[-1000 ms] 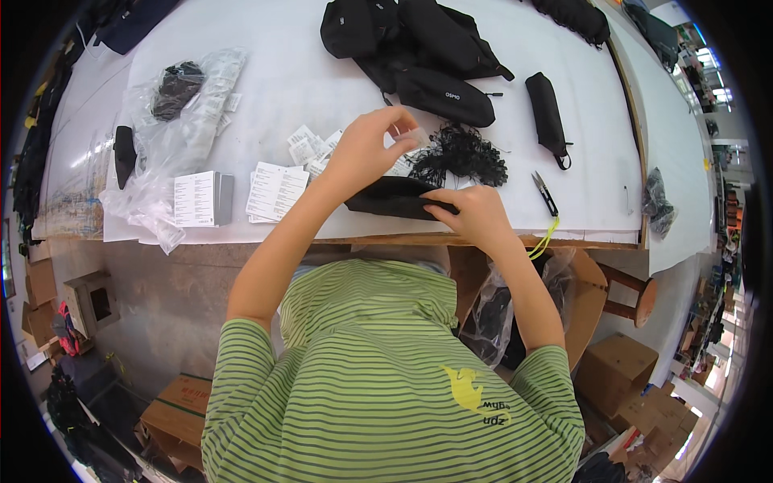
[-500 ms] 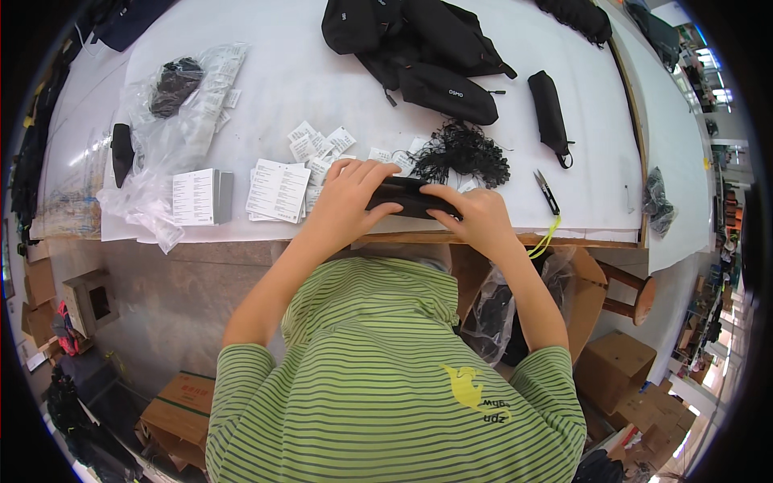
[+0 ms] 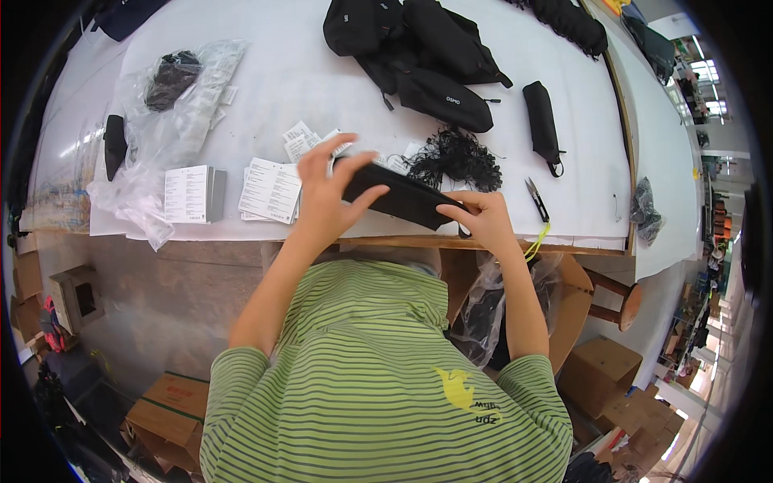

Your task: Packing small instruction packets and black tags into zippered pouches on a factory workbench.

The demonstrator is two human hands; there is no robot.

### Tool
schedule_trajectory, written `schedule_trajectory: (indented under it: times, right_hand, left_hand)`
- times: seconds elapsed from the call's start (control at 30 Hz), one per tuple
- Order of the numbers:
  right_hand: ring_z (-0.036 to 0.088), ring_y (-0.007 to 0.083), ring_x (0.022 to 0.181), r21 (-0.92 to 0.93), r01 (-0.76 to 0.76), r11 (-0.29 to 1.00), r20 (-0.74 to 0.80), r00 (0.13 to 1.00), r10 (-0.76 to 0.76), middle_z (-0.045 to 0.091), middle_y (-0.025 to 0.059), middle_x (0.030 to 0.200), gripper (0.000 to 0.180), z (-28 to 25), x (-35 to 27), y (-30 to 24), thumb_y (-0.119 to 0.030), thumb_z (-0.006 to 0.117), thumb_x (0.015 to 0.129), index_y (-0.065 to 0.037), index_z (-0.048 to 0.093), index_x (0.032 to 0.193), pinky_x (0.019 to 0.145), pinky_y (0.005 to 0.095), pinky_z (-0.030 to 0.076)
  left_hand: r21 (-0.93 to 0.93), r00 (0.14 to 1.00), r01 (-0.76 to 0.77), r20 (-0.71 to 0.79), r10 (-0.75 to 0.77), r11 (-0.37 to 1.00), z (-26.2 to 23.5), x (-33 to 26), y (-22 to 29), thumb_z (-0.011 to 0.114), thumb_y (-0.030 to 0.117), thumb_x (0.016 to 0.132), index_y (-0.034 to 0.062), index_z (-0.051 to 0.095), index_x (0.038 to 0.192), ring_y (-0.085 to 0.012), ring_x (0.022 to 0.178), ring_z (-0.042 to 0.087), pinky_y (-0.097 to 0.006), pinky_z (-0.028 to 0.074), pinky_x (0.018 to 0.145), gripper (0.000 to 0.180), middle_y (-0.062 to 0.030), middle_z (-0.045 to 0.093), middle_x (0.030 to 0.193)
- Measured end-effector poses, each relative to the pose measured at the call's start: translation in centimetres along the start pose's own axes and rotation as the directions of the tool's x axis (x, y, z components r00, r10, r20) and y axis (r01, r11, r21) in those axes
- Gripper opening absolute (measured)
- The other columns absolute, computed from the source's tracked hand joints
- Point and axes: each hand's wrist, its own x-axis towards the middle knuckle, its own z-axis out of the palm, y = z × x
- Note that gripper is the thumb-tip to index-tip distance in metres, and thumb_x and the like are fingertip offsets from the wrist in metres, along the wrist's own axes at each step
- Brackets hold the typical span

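Remotely, I see the right hand pinch a pouch by its right end; the left hand spreads at its left (whether gripping, I can't tell).

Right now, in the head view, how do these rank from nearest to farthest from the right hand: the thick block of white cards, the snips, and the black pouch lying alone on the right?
From the right hand:
1. Snips: just to its right.
2. Lone black pouch: right side, beyond the snips.
3. Thick block of white cards: far to the left.
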Motion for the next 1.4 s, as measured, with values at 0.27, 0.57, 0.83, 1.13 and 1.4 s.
schedule_trajectory:
  times: [0.27,0.57,0.83,1.13,1.4]
  right_hand:
    - [0.030,0.0005,0.050,0.554,-0.029,0.832,-0.052,0.996,0.069,0.036,-0.0072,0.052,0.021,5.1,-2.0,-2.5,-0.012,0.077,0.076,-0.002,0.072,0.094,0.047,0.0219,0.021]
    - [0.053,0.0106,0.074,0.571,0.241,0.785,-0.195,0.968,-0.156,0.058,0.0020,0.077,0.027,4.7,0.4,-6.2,-0.024,0.058,0.092,-0.001,0.069,0.102,0.072,0.0239,0.040]
    - [0.050,0.0074,0.066,0.524,0.416,0.743,-0.485,0.863,-0.141,0.058,0.0005,0.075,0.014,4.1,2.1,-5.7,0.001,0.071,0.077,0.000,0.068,0.090,0.065,0.0207,0.039]
    - [0.044,0.0060,0.058,0.387,0.430,0.816,-0.464,0.855,-0.230,0.048,-0.0009,0.067,0.012,5.5,1.0,-5.4,0.000,0.071,0.076,0.000,0.061,0.081,0.055,0.0209,0.034]
    - [0.043,0.0071,0.058,0.460,0.252,0.851,-0.074,0.966,-0.247,0.047,0.0002,0.066,0.013,7.2,-2.8,-7.1,-0.004,0.071,0.075,0.000,0.062,0.083,0.055,0.0216,0.035]
  left_hand:
    - [-0.943,0.594,0.311,0.289,-0.751,-0.116,0.5,-2.1,3.2,0.073,0.012,0.079,0.0030,0.046,0.124,-0.0209,0.110,0.052,-0.034,0.044,0.091,0.052,-0.0100,0.051,0.121]
    - [-0.783,0.558,0.514,0.616,-0.556,-0.352,-0.3,-2.7,2.9,0.075,0.010,0.076,-0.0010,0.052,0.117,-0.0166,0.093,0.061,-0.029,0.051,0.080,0.048,-0.0080,0.061,0.104]
    - [-0.660,0.522,0.681,0.741,-0.421,-0.318,-0.6,-1.8,4.3,0.076,0.011,0.075,-0.0033,0.055,0.114,-0.0155,0.090,0.062,-0.028,0.051,0.081,0.047,-0.0081,0.063,0.100]
    - [-0.708,0.451,0.575,0.693,-0.563,-0.410,-0.4,-2.0,3.7,0.072,0.017,0.080,-0.0024,0.058,0.109,-0.0152,0.078,0.064,-0.027,0.053,0.068,0.038,-0.0082,0.064,0.093]
    - [-0.683,0.379,0.341,0.728,-0.571,-0.645,-0.4,-2.9,-0.5,0.065,0.023,0.087,0.0020,0.064,0.099,-0.0168,0.071,0.067,-0.028,0.056,0.063,0.024,-0.0078,0.068,0.086]
